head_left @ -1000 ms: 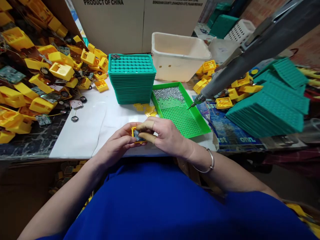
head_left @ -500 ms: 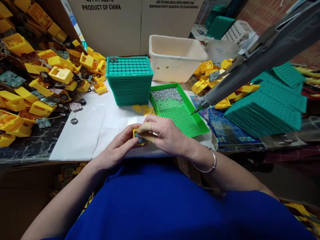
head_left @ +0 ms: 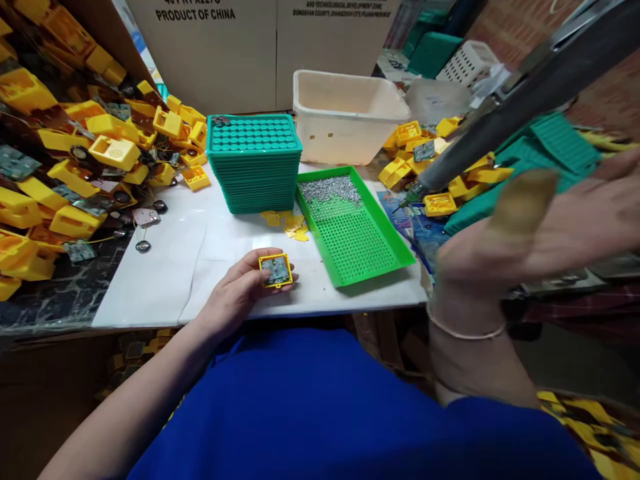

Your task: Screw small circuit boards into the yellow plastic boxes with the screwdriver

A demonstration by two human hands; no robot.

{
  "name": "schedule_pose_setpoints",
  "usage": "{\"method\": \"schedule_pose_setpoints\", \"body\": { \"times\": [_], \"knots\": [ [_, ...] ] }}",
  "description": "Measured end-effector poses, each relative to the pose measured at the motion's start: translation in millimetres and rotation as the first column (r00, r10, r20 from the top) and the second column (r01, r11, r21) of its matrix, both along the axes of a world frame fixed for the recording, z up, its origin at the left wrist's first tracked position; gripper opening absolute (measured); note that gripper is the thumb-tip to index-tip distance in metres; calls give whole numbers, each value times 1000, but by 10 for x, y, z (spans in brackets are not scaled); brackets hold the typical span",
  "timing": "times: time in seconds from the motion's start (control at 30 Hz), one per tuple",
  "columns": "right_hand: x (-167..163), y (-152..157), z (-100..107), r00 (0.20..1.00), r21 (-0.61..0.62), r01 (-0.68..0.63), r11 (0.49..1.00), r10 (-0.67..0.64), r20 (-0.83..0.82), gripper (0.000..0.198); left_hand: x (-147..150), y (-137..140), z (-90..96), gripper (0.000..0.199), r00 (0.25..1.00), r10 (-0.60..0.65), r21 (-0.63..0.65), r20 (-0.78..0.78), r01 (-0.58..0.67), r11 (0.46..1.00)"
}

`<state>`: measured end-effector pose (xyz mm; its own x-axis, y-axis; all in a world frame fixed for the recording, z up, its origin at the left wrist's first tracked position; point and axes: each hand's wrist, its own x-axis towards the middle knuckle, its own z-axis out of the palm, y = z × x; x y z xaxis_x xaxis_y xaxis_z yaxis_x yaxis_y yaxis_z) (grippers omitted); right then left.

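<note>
My left hand (head_left: pixel 243 283) is closed on a small yellow plastic case (head_left: pixel 289 267). A greenish-grey circuit board (head_left: pixel 278 269) sits inside it, face up, with my thumb on its left edge. On the right, my right hand (head_left: pixel 540 227) is lifted and smeared by motion, palm turned up and thumb apart. Its fingers run toward the right edge of the picture, and a tan finger cot covers the thumb. I see nothing held in it. Beyond it, a dark power screwdriver (head_left: pixel 505 113) slants down from the upper right, its bit near the green screw tray (head_left: pixel 370 257).
Silver screws (head_left: pixel 333 192) lie in the tray's far end. Behind stand stacked teal trays (head_left: pixel 254 173) and a translucent bin (head_left: pixel 345 127). Yellow housings with wires and boards (head_left: pixel 115 152) are heaped at left, more housings (head_left: pixel 407 137) at right. Thin yellow pieces (head_left: pixel 295 225) lie on the white sheet.
My right hand has left the yellow case and swung right and up, toward the screwdriver's side. The case stays in my left hand, its board now uncovered. The view has shifted slightly.
</note>
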<state>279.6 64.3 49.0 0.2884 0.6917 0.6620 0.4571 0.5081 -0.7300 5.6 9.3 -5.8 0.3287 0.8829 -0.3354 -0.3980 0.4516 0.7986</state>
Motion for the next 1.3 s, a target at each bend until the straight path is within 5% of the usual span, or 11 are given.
{"method": "schedule_pose_setpoints", "body": {
  "times": [0.1, 0.17, 0.27, 0.5, 0.8, 1.3],
  "knots": [
    [412, 350, 16, 989, 231, 77, 970, -45, -140, 40, 48, 34, -5, 36, 1000, -14, -32, 1, 14, 999],
    [550, 568, -14, 973, 90, -93, 992, 110, -204, 34, 103, 59, -11, 37, 999, -31, -50, -7, 31, 998],
    [535, 768, -36, 926, -28, -312, 950, 297, -235, 37, 212, 111, -22, 40, 998, -57, -72, -25, 55, 996],
    [58, 854, -47, 825, -124, -529, 840, 474, -306, 38, 402, 229, -51, 39, 995, -98, -105, -21, 95, 990],
    [-118, 1117, -372, 867, -40, -397, 917, 361, -345, 42, 391, 226, -90, 39, 996, -90, -132, -28, 85, 988],
    [-132, 1128, -418, 904, -81, -322, 943, 281, -323, 44, 412, 200, -29, 38, 996, -86, -104, -37, 82, 991]
  ]
}}
